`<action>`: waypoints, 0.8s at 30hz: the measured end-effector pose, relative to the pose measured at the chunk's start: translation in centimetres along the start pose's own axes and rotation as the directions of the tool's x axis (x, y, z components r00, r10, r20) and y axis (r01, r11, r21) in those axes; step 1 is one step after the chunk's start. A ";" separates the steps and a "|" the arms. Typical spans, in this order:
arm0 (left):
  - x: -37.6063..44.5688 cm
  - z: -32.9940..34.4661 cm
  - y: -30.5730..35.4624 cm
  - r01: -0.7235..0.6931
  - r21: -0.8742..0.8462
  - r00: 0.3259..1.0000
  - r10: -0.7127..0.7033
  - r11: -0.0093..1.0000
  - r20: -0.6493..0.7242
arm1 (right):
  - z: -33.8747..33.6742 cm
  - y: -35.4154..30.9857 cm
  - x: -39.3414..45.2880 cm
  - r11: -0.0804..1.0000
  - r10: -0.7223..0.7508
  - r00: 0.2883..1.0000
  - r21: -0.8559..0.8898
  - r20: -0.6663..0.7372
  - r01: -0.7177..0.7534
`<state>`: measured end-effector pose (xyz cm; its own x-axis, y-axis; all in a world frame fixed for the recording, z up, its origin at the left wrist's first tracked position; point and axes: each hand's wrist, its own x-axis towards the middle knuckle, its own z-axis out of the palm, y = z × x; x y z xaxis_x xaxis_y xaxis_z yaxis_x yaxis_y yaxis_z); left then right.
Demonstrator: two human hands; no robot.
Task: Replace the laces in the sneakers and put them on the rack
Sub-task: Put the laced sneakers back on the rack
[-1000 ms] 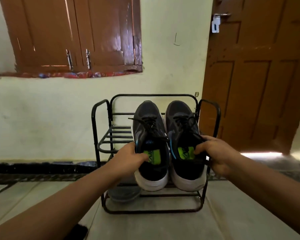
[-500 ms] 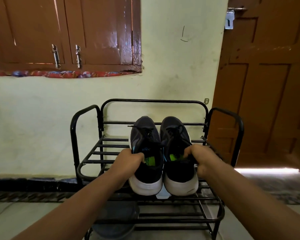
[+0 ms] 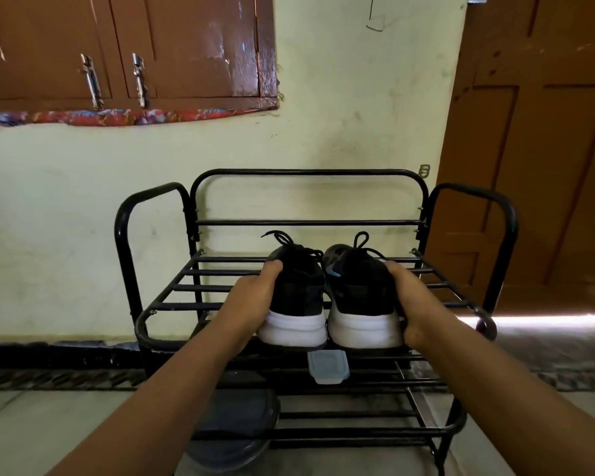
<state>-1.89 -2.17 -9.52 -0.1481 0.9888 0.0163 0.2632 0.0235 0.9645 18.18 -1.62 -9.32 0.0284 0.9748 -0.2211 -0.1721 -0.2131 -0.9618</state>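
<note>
Two dark sneakers with white soles and black laces sit side by side, heels toward me, on the top shelf of a black metal rack. My left hand grips the outer side of the left sneaker. The right sneaker is gripped at its outer side by my right hand, thumb under the sole. Both laces are tied in bows at the top.
A small clear plastic lid lies on the rack's middle shelf below the sneakers. A grey round container sits at the rack's lower left. The rack stands against a pale wall, with a brown door on the right.
The sneakers have come down from tilted to level on the top shelf, heels facing me. My hands have shifted from the shoe openings to the outer sides. The view has moved closer.
</note>
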 end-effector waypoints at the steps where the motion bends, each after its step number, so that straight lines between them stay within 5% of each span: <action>1: -0.1 -0.1 -0.4 -0.026 0.013 0.999 0.025 1.000 0.019 | 0.0 0.1 -0.2 1.000 -0.016 1.000 0.003 0.009 0.016; 6: -1.8 -1.1 -3.2 -0.347 0.211 0.931 0.308 0.914 0.194 | -0.3 1.4 -1.6 0.945 -0.237 0.972 -0.231 -0.001 0.230; 10: -3.0 -1.0 -4.7 -0.512 0.338 0.859 0.475 0.790 0.192 | -0.3 4.3 -2.3 0.708 -0.524 0.846 -0.505 0.094 0.494; 13: -2.7 -0.3 -4.9 -0.491 0.357 0.867 0.488 0.795 0.105 | -0.1 5.6 -1.5 0.598 -0.607 0.785 -0.579 0.125 0.554; 24: 0.9 1.4 -4.3 -0.335 0.378 0.925 0.378 0.863 -0.043 | 0.6 3.8 2.9 0.673 -0.534 0.844 -0.577 0.055 0.463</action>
<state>-1.85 -1.18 -14.00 -0.0781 0.9170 0.3911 0.6372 -0.2558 0.7270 17.07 0.48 -13.50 0.0617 0.9400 0.3357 0.4659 0.2703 -0.8425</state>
